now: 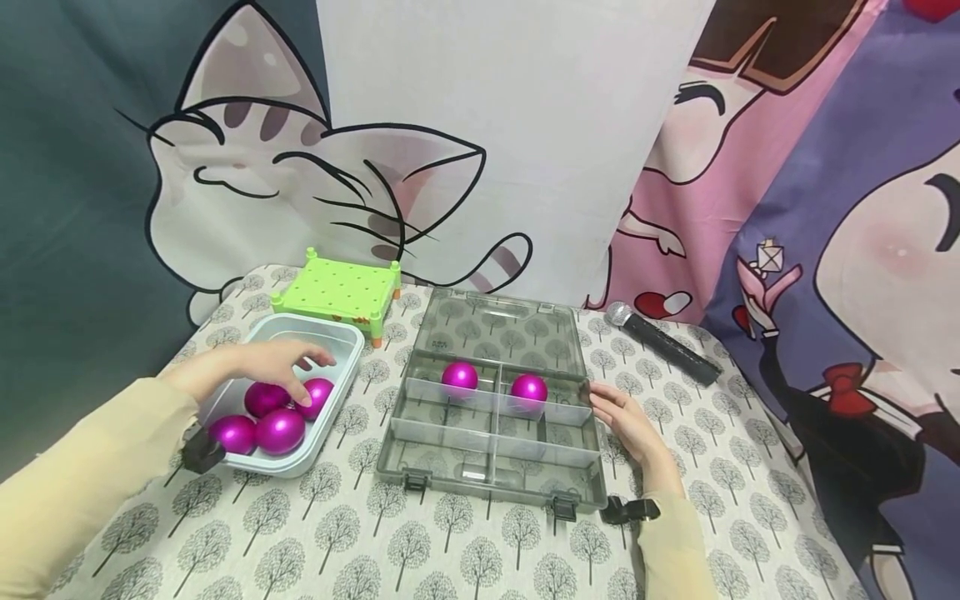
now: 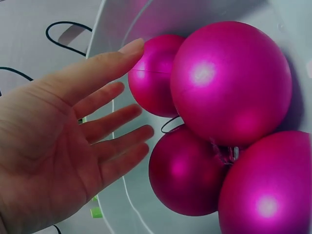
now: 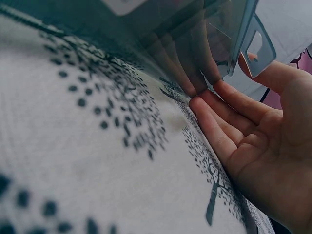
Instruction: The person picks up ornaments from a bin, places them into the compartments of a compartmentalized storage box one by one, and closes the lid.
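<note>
My left hand (image 1: 273, 364) hovers over a pale blue plastic basin (image 1: 306, 463) holding several shiny magenta ball ornaments (image 1: 281, 431). In the left wrist view its fingers (image 2: 114, 127) are loosely spread, the thumb tip overlapping one small ornament (image 2: 155, 73); nothing is in its grasp. A clear grey divided box (image 1: 442, 461) lies with its lid (image 1: 502, 329) folded back. One magenta ball (image 1: 460, 380) sits in its back left compartment, another ball (image 1: 529, 392) in the back right. My right hand (image 1: 628, 423) touches the box's right side with extended fingertips, also visible in the right wrist view.
Behind the basin stands a small bright green perforated stand (image 1: 337, 287) with orange-tipped legs. A black microphone (image 1: 667, 343) lies at the back right. A tree-print cloth (image 1: 480, 558) covers the table, and cartoon-printed curtains (image 1: 517, 150) hang behind it.
</note>
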A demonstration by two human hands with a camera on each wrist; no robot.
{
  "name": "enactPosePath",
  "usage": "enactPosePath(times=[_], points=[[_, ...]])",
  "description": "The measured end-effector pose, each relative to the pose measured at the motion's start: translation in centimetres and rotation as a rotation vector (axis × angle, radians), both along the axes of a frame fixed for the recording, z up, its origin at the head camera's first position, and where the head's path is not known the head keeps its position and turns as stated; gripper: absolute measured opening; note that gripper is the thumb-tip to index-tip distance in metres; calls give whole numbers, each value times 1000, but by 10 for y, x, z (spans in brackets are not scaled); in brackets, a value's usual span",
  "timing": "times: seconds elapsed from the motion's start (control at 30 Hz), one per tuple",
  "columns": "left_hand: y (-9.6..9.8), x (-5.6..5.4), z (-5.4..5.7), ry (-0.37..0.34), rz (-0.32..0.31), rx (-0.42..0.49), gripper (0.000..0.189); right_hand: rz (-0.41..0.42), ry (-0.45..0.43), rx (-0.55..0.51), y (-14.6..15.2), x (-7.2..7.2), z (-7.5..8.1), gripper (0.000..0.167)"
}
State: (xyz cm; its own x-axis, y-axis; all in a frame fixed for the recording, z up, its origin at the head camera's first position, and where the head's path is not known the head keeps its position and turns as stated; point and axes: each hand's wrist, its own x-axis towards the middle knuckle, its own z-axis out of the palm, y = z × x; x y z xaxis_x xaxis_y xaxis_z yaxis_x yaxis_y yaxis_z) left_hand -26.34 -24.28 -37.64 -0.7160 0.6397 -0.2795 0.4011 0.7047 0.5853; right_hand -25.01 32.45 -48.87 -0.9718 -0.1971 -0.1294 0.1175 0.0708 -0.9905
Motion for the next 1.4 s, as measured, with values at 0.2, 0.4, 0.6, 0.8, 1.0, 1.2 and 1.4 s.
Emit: enactPosePath(times=[0.2, 0.4, 0.6, 0.8, 1.0, 1.2, 1.4], points=[[4, -3, -2, -76, -21, -16, 80, -20, -19, 11, 0, 0, -1, 56], [7, -5, -2, -116, -47, -31, 80, 2, 8, -1, 0, 0, -1, 55], [11, -4, -2, -120, -65, -74, 81, 1, 9, 2, 0, 0, -2, 55], [12, -5, -4, -92, -76, -140, 79, -5, 3, 14, 0, 0, -1, 56], [14, -7, -5, -79, -84, -207, 76, -10, -4, 12, -1, 0, -1, 56], [15, -9, -5, -96, -79, -207, 72, -13, 5, -4, 0, 0, -2, 56], [15, -9, -5, -95, -75, -185, 68, -9, 2, -4, -1, -1, -2, 55]])
